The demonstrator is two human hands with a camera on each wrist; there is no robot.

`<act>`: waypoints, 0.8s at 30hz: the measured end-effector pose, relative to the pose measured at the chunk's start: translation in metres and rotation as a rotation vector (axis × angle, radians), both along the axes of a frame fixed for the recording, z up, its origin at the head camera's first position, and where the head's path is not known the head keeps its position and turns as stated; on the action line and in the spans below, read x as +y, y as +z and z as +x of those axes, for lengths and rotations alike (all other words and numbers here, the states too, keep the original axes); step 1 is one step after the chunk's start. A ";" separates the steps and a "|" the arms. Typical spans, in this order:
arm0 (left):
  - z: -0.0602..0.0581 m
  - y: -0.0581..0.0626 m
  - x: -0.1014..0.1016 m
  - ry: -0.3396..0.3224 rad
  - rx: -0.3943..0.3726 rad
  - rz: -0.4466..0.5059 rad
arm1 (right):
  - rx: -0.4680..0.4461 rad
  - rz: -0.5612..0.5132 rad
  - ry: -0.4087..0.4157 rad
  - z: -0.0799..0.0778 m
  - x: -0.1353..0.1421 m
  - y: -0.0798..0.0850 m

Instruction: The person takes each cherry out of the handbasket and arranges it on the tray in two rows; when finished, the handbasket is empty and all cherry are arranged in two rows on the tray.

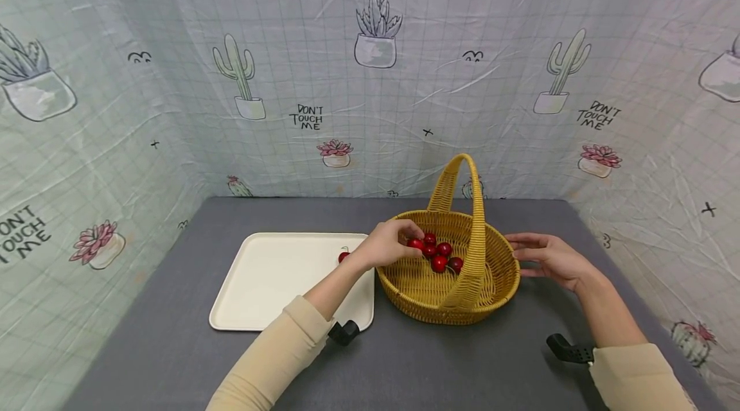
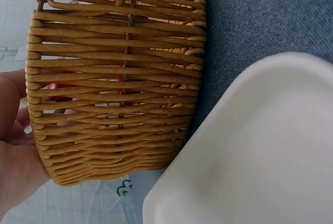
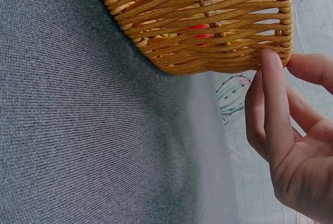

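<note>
My left hand reaches over the near-left rim of a yellow woven basket and pinches a red cherry. Several dark red cherries lie together inside the basket, under its tall arched handle. In the left wrist view, the basket's wall partly hides the left fingers, and red shows through the weave. At the right side, my right hand holds the basket's rim lightly. One fingertip presses the outer wall in the right wrist view.
A white rectangular tray lies just left of the basket, with a stemmed cherry near its right edge, partly behind the left forearm. Grey cloth covers the table. Patterned curtains enclose the back and sides.
</note>
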State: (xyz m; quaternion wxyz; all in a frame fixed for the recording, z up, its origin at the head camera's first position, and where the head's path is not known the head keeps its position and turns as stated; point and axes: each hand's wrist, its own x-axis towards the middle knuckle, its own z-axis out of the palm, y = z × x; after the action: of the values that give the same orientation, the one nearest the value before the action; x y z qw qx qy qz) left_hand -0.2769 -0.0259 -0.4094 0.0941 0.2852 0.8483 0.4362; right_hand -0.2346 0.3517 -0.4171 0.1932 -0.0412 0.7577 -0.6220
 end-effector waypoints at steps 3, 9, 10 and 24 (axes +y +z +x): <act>0.000 -0.001 -0.002 -0.008 -0.006 0.022 | -0.002 -0.003 -0.001 0.000 -0.001 0.001; 0.001 0.000 -0.007 -0.005 -0.001 0.054 | -0.002 -0.004 -0.002 0.001 -0.001 0.002; 0.001 0.001 -0.008 0.000 -0.006 0.061 | -0.002 -0.004 -0.003 0.001 -0.001 0.002; 0.005 0.007 -0.024 0.047 -0.160 0.259 | -0.002 0.000 -0.005 0.000 -0.001 0.001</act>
State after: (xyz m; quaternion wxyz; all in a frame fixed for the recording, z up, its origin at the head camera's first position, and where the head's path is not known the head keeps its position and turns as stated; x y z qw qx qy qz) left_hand -0.2714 -0.0502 -0.4024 0.1135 0.2391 0.7812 0.5654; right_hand -0.2341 0.3503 -0.4157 0.1922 -0.0386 0.7578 -0.6224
